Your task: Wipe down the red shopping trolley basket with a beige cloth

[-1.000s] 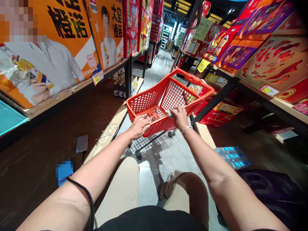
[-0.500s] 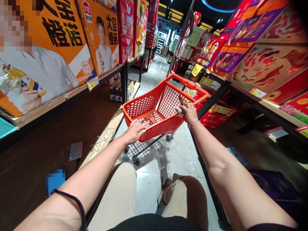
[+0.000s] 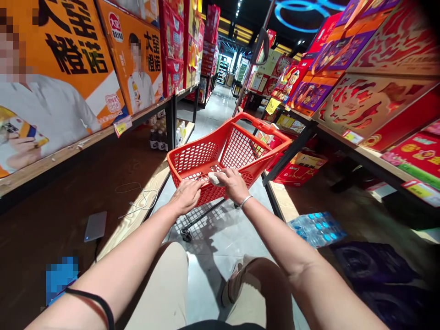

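Note:
An orange-red plastic shopping cart (image 3: 198, 158) stands in front of me in the aisle, its mesh basket facing up and its handle at the far right. My left hand (image 3: 186, 196) lies over the near rim, the fingers bent across the edge. Just to its right, my right hand (image 3: 234, 185) presses a small whitish cloth (image 3: 216, 178) against the same rim. The cloth is bunched and mostly covered by the fingers. The basket holds nothing that I can see.
Orange drink cartons (image 3: 85, 59) fill the left shelf, and gift boxes (image 3: 374, 105) the right one. Low wooden ledges border the aisle. A silvery flat device (image 3: 95, 226) with a white cable (image 3: 146, 201) lies at left. Packed water bottles (image 3: 318, 228) sit at right.
My right hand has slid left and nearer along the rim with the cloth, close to my left hand. The left hand stays on the rim. The view has shifted slightly right.

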The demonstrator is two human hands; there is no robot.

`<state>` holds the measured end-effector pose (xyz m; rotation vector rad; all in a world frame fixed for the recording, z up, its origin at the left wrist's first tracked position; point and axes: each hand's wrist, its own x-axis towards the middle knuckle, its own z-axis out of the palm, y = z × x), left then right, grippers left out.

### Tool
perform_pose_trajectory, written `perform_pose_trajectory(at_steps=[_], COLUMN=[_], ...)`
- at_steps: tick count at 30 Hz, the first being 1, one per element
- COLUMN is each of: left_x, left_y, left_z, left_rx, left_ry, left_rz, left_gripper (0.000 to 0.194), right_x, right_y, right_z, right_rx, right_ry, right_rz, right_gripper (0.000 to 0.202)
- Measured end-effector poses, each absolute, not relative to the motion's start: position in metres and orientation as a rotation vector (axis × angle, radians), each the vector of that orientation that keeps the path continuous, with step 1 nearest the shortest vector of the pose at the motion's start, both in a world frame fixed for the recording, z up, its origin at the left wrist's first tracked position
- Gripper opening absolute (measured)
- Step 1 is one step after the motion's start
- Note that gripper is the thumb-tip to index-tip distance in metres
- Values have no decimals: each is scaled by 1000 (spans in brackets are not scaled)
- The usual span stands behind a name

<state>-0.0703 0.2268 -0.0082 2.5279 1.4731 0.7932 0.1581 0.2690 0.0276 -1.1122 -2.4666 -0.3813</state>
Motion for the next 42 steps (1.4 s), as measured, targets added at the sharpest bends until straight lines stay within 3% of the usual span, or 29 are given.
perform_pose_trajectory(at_steps=[9, 14, 20, 28, 30, 34, 37, 42], left_x=[-87, -86, -92, -90, -80, -61, -58, -69], left_y=[240, 238, 240, 242, 234, 217, 213, 220], left_z=[-5, 4, 1, -15, -17, -20, -17, -9], left_rx=[2507, 2479, 2480, 2525, 2528, 2519, 2523, 2452], left_ry=[1488, 1514, 1532, 1556, 1624, 1720, 1771, 1785], left_rz=[699, 624, 717, 976, 1013, 1018, 931, 849], left_gripper=[42, 46, 42, 33, 38, 63, 60, 52], right_x=[273, 227, 162, 264, 271, 226, 175, 133], right_y=[352, 324, 275, 326, 331, 309, 278, 261], right_z=[57, 20, -4, 45, 45, 17, -5, -18], right_rx=[-1441, -1384, -1064, -1416, -1468, -1308, -1098, -923], right_ry=[-2176, -2055, -2279, -2166, -2097, -2128, -2198, -2208], right_rz=[-489, -406, -369, -575, -575, -506, -408, -340], right_gripper=[38, 54, 47, 45, 44, 51, 56, 47])
